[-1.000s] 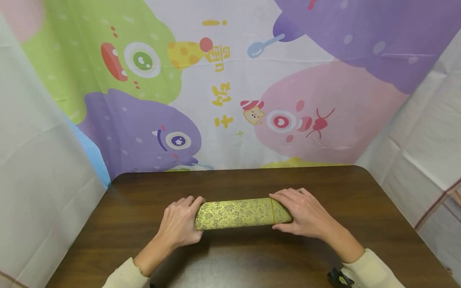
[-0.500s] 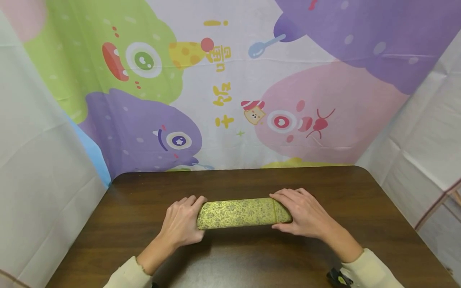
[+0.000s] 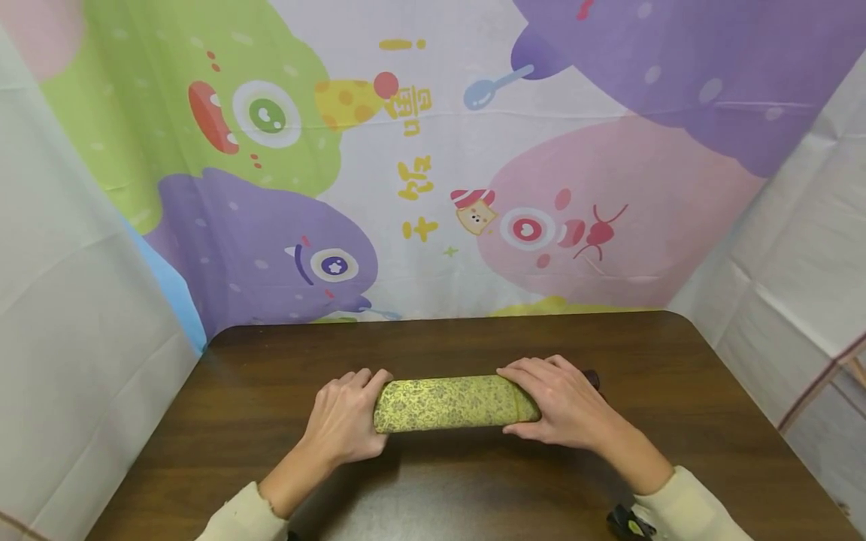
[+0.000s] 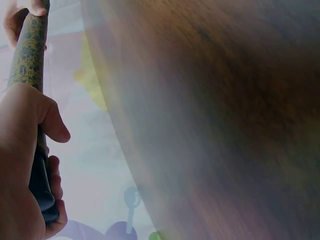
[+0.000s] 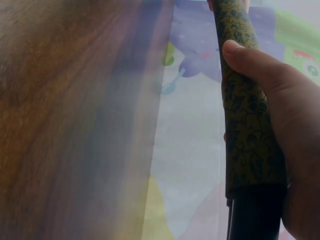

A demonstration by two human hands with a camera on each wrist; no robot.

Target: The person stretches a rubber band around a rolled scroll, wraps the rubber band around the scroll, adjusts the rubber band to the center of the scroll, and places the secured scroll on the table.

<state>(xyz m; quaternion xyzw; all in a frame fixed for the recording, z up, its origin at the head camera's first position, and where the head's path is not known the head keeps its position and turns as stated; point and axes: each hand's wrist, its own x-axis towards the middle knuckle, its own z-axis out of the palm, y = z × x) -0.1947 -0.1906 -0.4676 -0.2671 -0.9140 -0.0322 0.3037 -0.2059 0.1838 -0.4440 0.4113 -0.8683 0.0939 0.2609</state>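
A long, gold-green case (image 3: 446, 403) with a dark floral pattern lies crosswise between both hands, over the table. My left hand (image 3: 345, 413) grips its left end. In the left wrist view, a smooth black end (image 4: 42, 192) runs down inside the curled fingers. At the right end, my right hand (image 3: 561, 402) holds the case, fingers over the far edge and thumb along the near one. A dark tip (image 3: 592, 378) shows beyond that hand. The right wrist view has the thumb across the patterned cover (image 5: 247, 130), with a black section (image 5: 255, 215) emerging below its edge.
The dark brown wooden table (image 3: 433, 496) has rounded far corners. Behind it hangs a curtain (image 3: 433, 278) printed with cartoon monsters. Pale cloth sheets (image 3: 798, 300) close in both sides. A small black device (image 3: 629, 521) sits by the right cuff.
My right hand has shifted slightly left, and the dark tip now shows beyond it. My left hand and the left end of the case have moved a little right.
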